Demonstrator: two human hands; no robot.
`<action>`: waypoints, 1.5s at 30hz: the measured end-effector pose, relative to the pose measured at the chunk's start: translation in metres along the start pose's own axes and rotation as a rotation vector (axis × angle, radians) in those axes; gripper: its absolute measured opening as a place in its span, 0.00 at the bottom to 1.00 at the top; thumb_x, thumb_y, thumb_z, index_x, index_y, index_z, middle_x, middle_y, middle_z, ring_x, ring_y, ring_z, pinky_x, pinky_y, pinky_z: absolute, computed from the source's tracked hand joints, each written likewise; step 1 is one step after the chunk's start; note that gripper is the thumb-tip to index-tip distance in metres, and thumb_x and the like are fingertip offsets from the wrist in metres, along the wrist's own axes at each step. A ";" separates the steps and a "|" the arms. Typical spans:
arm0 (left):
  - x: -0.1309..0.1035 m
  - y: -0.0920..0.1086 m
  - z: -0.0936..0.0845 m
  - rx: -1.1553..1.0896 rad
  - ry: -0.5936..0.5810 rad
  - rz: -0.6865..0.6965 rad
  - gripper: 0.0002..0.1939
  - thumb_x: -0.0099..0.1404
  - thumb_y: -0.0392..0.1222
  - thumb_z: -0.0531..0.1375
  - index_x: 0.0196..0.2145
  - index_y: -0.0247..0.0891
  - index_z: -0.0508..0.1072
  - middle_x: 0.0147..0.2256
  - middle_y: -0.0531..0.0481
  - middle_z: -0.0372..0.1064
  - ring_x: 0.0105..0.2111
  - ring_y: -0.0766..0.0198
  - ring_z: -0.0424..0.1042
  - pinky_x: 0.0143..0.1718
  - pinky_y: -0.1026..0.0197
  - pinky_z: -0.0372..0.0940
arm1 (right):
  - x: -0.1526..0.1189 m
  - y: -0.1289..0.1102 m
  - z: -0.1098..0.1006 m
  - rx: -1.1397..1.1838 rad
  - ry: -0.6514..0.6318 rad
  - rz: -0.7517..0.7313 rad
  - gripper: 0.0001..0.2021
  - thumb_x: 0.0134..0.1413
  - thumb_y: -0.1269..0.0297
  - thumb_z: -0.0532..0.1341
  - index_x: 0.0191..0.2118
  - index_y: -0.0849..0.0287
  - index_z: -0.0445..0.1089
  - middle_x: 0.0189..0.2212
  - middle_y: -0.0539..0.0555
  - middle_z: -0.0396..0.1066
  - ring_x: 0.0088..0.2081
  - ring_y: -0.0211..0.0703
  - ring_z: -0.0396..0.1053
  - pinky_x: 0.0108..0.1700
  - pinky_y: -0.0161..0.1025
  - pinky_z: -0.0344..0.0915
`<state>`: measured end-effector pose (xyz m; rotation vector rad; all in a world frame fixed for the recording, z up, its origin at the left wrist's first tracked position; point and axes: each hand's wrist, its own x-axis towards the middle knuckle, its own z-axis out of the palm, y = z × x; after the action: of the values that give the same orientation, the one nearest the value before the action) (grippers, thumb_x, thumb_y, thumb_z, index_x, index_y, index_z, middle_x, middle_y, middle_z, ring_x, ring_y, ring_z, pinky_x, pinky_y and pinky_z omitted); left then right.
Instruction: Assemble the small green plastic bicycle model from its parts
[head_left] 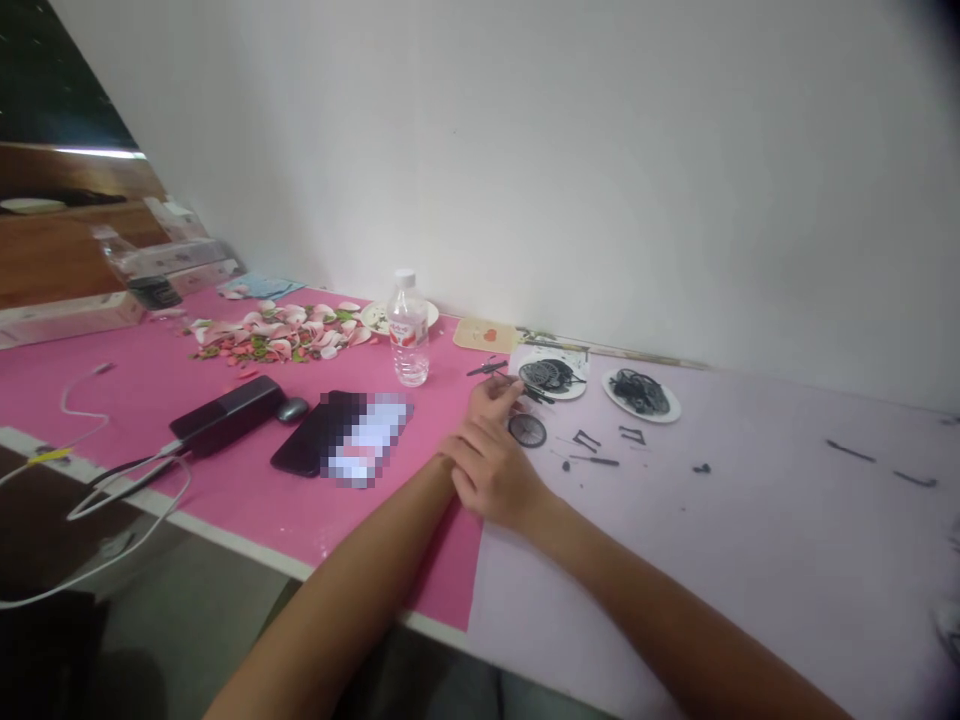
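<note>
My left hand [495, 397] reaches over the table beside the near plate of black parts [551, 375], thumb and fingertips pressed together; anything between them is too small to make out. Across my left wrist lies my right hand [499, 475], its fingers curled round it. A black spoked wheel [527, 431] lies flat just right of my hands. Small black frame pieces [586, 440] and a thin black bar [594, 461] are further right. Behind my left hand is a dark slender part [487, 368].
A second plate of black parts [641, 394] stands right. Leftward are a clear bottle [409, 335], a phone [307, 440], a black power bank [227, 415] with white cables, and pink petals [281, 332]. A white wall [525, 170] rises behind the table.
</note>
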<state>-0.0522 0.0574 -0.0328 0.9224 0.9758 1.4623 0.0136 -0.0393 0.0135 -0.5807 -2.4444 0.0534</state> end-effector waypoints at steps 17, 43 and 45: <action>0.002 0.010 -0.018 0.011 0.001 0.001 0.26 0.54 0.55 0.73 0.42 0.34 0.76 0.31 0.48 0.74 0.28 0.66 0.74 0.26 0.67 0.64 | -0.084 0.043 -0.040 -0.257 -0.246 0.308 0.16 0.71 0.64 0.57 0.60 0.58 0.68 0.60 0.61 0.69 0.60 0.55 0.61 0.56 0.51 0.63; -0.009 0.016 -0.011 0.022 -0.041 -0.030 0.23 0.53 0.52 0.75 0.41 0.34 0.78 0.29 0.49 0.73 0.28 0.66 0.72 0.28 0.66 0.64 | -0.094 0.064 -0.036 -0.273 0.029 0.248 0.25 0.75 0.71 0.49 0.72 0.58 0.48 0.41 0.55 0.75 0.44 0.49 0.68 0.45 0.46 0.63; -0.009 0.015 -0.011 0.005 -0.025 -0.042 0.23 0.53 0.51 0.76 0.39 0.34 0.77 0.28 0.50 0.72 0.27 0.67 0.72 0.28 0.67 0.64 | -0.094 0.066 -0.037 -0.276 0.032 0.271 0.23 0.75 0.72 0.49 0.71 0.58 0.52 0.41 0.55 0.75 0.43 0.48 0.68 0.45 0.46 0.62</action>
<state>-0.0665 0.0463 -0.0229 0.9171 0.9751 1.4103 0.1278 -0.0228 -0.0206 -1.0235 -2.3422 -0.1842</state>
